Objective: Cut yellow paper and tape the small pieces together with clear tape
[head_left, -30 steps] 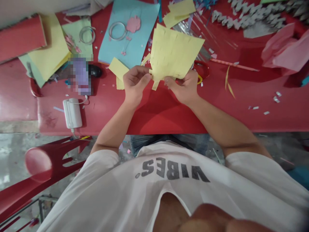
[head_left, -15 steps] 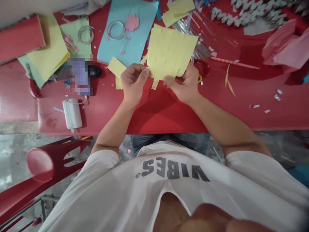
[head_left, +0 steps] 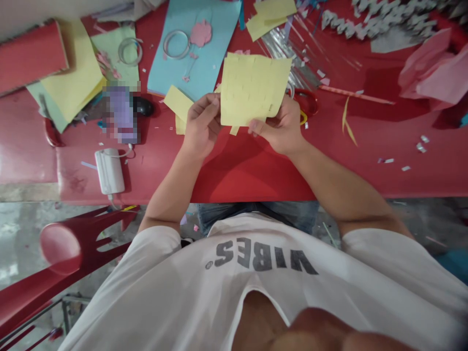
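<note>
Turned squarer, the yellow paper [head_left: 255, 90] sits pinched by left hand [head_left: 200, 126] and right hand [head_left: 279, 129].

**Inspector:** Item under review?

**Clerk:** One pale yellow paper sheet [head_left: 254, 90], roughly square, short slits cut in rows across it. One narrow tab [head_left: 234, 130] projects below the bottom edge.

**Inspector:** Position?

**Clerk:** Held up at its lower corners by the left hand [head_left: 201, 124] and right hand [head_left: 278, 129].
</note>
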`<state>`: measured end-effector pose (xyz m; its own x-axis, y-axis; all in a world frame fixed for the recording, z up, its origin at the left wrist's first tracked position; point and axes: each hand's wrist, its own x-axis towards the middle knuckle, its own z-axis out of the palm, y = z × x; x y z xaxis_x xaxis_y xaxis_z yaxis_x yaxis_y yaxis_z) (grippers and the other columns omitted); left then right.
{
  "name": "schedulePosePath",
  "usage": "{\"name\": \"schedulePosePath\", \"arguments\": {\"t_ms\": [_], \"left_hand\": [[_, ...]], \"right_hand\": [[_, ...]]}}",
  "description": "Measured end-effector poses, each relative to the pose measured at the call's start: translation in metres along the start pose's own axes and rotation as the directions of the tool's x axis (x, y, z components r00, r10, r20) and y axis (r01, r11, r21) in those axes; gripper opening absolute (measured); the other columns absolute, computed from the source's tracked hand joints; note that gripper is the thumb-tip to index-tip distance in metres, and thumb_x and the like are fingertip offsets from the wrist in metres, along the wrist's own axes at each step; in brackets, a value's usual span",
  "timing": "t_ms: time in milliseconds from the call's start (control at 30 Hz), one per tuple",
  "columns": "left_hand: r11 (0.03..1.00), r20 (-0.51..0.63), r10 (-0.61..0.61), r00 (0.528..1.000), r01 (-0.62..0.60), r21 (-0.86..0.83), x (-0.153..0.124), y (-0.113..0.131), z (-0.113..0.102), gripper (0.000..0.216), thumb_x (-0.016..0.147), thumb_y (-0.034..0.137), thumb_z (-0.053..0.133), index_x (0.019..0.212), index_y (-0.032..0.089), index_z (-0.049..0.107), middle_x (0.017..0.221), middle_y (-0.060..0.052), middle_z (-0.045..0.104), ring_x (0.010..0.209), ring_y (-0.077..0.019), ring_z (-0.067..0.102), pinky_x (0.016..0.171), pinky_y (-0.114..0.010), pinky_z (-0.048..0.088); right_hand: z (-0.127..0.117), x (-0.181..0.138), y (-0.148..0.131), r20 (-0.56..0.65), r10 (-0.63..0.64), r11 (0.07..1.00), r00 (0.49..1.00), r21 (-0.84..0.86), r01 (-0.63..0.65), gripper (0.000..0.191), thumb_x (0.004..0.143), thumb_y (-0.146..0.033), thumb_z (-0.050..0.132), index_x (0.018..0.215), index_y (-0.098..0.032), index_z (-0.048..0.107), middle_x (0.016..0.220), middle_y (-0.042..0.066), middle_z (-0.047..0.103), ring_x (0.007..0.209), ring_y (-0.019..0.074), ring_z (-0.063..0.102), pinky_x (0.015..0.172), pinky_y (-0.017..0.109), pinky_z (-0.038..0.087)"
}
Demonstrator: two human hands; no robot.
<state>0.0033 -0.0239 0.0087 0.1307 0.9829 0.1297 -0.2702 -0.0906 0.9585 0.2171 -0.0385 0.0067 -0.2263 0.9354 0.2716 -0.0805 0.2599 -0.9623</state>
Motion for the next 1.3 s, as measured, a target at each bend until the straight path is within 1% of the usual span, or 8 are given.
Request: {"name": "schedulePosePath", "arguments": {"t_ms": [233, 533, 667, 767, 867, 1000, 1200, 1300], "left_hand": [[0.989, 0.031, 0.102, 0.994, -0.105, 0.102, 0.002, -0.006, -0.002, 0.049, 0.088, 0.073, 0.069, 0.093, 0.025, 0.059, 0.082, 0.002, 0.055, 0.096, -0.0195, 0.077, 0.083, -0.034, 0.065], [0.986, 0.028, 0.133, 0.991, -0.135, 0.102, 0.002, -0.008, -0.002, 0.049, 0.085, 0.072, 0.073, 0.090, 0.026, 0.058, 0.082, 0.001, 0.059, 0.110, -0.0241, 0.076, 0.088, -0.039, 0.066], [0.986, 0.033, 0.109, 0.994, -0.112, 0.124, 0.001, -0.008, -0.004, 0.049, 0.085, 0.073, 0.073, 0.090, 0.026, 0.061, 0.079, 0.002, 0.058, 0.092, -0.0200, 0.078, 0.073, -0.033, 0.065], [0.986, 0.036, 0.082, 0.996, -0.086, 0.141, 0.001, -0.007, -0.007, 0.049, 0.085, 0.071, 0.074, 0.087, 0.024, 0.060, 0.074, 0.003, 0.056, 0.073, -0.0145, 0.075, 0.060, -0.026, 0.060], [0.983, 0.039, 0.103, 0.994, -0.108, 0.150, 0.001, -0.006, -0.009, 0.047, 0.086, 0.066, 0.077, 0.083, 0.023, 0.059, 0.068, 0.005, 0.051, 0.064, -0.0111, 0.071, 0.056, -0.022, 0.057], [0.973, 0.036, 0.146, 0.989, -0.150, 0.174, 0.002, -0.006, -0.011, 0.044, 0.089, 0.064, 0.075, 0.083, 0.023, 0.060, 0.068, 0.005, 0.050, 0.067, -0.0124, 0.072, 0.060, -0.025, 0.060], [0.969, 0.057, 0.159, 0.986, -0.167, 0.183, 0.001, -0.005, -0.013, 0.038, 0.094, 0.060, 0.072, 0.088, 0.024, 0.060, 0.075, 0.002, 0.055, 0.095, -0.0201, 0.077, 0.077, -0.035, 0.066], [0.962, 0.065, 0.158, 0.985, -0.168, 0.217, 0.000, -0.002, -0.014, 0.038, 0.096, 0.060, 0.069, 0.088, 0.024, 0.060, 0.076, 0.002, 0.056, 0.099, -0.0212, 0.076, 0.083, -0.038, 0.065]], "right_hand": [[0.002, 0.003, 0.002, 0.006, 0.047, 0.996, 0.999, 0.079, -0.047, 0.068, 0.071, -0.085, 0.084, 0.100, -0.027, 0.064, 0.077, 0.001, 0.068, 0.064, 0.0226, 0.067, 0.062, 0.045, 0.069], [0.004, 0.004, 0.007, 0.053, 0.076, 0.992, 0.996, 0.094, -0.081, 0.070, 0.065, -0.089, 0.084, 0.093, -0.028, 0.063, 0.075, 0.002, 0.065, 0.069, 0.0251, 0.068, 0.059, 0.046, 0.067], [0.006, 0.005, 0.008, 0.054, 0.048, 0.994, 0.997, 0.097, -0.053, 0.066, 0.068, -0.087, 0.084, 0.088, -0.027, 0.065, 0.072, 0.002, 0.065, 0.064, 0.0232, 0.067, 0.056, 0.044, 0.066], [0.005, 0.004, 0.009, 0.042, 0.039, 0.994, 0.998, 0.099, -0.043, 0.065, 0.071, -0.084, 0.084, 0.094, -0.026, 0.066, 0.074, 0.002, 0.067, 0.065, 0.0231, 0.068, 0.057, 0.044, 0.067], [0.004, 0.004, 0.012, 0.019, 0.023, 0.992, 1.000, 0.122, -0.025, 0.067, 0.069, -0.083, 0.087, 0.099, -0.026, 0.067, 0.075, 0.001, 0.067, 0.066, 0.0234, 0.069, 0.058, 0.044, 0.068], [0.003, 0.004, 0.013, 0.009, 0.055, 0.993, 0.998, 0.104, -0.055, 0.069, 0.068, -0.083, 0.087, 0.101, -0.027, 0.064, 0.078, 0.001, 0.068, 0.067, 0.0232, 0.069, 0.059, 0.044, 0.068], [0.001, 0.004, 0.006, 0.017, 0.084, 0.992, 0.996, 0.098, -0.085, 0.071, 0.067, -0.086, 0.085, 0.100, -0.027, 0.062, 0.077, 0.001, 0.068, 0.065, 0.0237, 0.068, 0.061, 0.045, 0.068], [0.000, 0.003, 0.003, 0.019, 0.084, 0.993, 0.996, 0.083, -0.086, 0.072, 0.066, -0.088, 0.084, 0.099, -0.028, 0.062, 0.075, 0.000, 0.069, 0.064, 0.0234, 0.068, 0.061, 0.045, 0.069]]}}
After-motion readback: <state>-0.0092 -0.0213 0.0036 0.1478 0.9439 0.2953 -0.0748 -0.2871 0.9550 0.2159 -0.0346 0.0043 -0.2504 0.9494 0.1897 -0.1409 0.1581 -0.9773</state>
